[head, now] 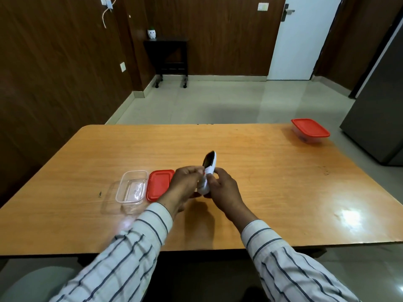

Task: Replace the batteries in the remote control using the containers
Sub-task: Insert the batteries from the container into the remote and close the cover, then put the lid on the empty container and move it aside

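Head view: I watch both hands, left hand (185, 185) and right hand (222, 190), close together and clamped on the white remote control (209, 168) above the table (261, 182). I'd steady its body and work the back gently. The open container (132, 187) looks empty beside its red lid (159, 185); the far lidded container (310, 129) holds something indistinct.
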